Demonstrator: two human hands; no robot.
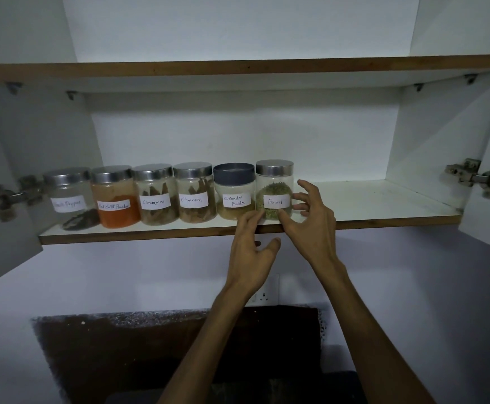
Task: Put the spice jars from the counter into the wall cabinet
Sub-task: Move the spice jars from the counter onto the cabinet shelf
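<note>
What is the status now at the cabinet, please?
Left hand and right hand open, fingers at the Fennel jar. Six jars in a row on the lower shelf. Nothing in the way.

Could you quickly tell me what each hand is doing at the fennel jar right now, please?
Left hand: open, fingers at the fennel jar base, holding nothing.
Right hand: open, fingers spread beside the jar, not gripping it.
</note>
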